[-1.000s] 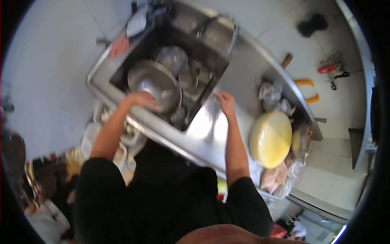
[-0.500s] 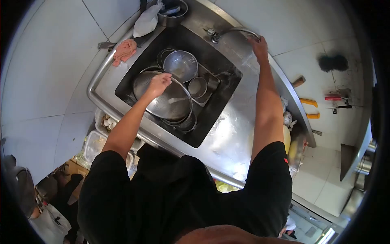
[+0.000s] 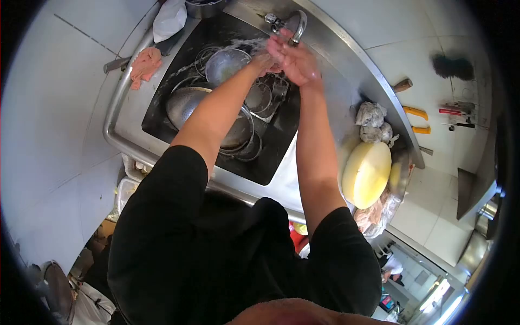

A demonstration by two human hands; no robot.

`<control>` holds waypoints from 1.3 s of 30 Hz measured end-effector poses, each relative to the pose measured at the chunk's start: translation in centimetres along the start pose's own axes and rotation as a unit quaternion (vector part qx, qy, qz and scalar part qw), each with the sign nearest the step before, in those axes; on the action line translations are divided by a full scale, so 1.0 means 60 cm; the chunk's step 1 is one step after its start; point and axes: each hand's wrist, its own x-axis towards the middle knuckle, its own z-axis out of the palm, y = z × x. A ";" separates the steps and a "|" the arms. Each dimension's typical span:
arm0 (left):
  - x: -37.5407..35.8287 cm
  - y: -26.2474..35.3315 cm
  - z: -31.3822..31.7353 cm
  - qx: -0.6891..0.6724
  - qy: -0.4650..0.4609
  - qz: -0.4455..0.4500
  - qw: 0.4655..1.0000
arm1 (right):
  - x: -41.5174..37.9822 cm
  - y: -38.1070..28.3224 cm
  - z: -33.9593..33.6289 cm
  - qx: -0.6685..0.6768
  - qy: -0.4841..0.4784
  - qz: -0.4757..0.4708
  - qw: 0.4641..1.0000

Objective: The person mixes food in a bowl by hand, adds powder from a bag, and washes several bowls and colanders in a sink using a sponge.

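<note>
Under the curved tap spout [image 3: 299,27], my right hand [image 3: 297,60] is held with its fingers spread and nothing in it. My left hand [image 3: 265,64] is close against it on the left, its fingers stretched toward the right hand and partly hidden. Water splashes around both hands and across the back of the dark sink basin [image 3: 162,116]. Below them in the basin lie a metal bowl [image 3: 225,64], a large round pan or lid [image 3: 181,105] partly covered by my left forearm, and a small round pot [image 3: 258,96].
An orange cloth [image 3: 145,66] and a white bag [image 3: 169,21] lie on the left rim. Beside my right arm stand a large yellow cut piece of produce [image 3: 368,174] and plastic-wrapped bundles [image 3: 371,115]. Yellow-handled tools [image 3: 416,112] hang on the right wall.
My right hand has left the tap spout, which has swung left over the basin, and water now splashes. My left hand has moved from above the large pan to beside my right hand.
</note>
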 end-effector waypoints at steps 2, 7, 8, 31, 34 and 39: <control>0.010 0.002 -0.008 0.172 0.023 0.026 0.984 | 0.039 0.054 -0.124 0.137 -0.067 0.063 0.986; -0.088 0.166 0.029 0.654 0.180 0.133 0.723 | 0.098 0.102 -0.174 -0.045 -0.042 0.109 0.992; -0.086 0.204 0.001 0.647 0.183 0.224 0.706 | 0.094 0.083 -0.113 -0.199 0.062 0.107 0.972; -0.197 0.424 -0.040 0.697 0.392 0.358 0.482 | 0.006 0.078 -0.019 -0.233 0.072 0.025 0.969; -0.242 0.236 -0.027 0.766 0.193 0.379 0.482 | -0.036 0.138 0.005 0.131 0.028 0.088 0.987; -0.287 0.065 -0.017 0.665 -0.156 0.285 0.672 | -0.095 0.225 -0.109 0.267 0.211 0.152 0.928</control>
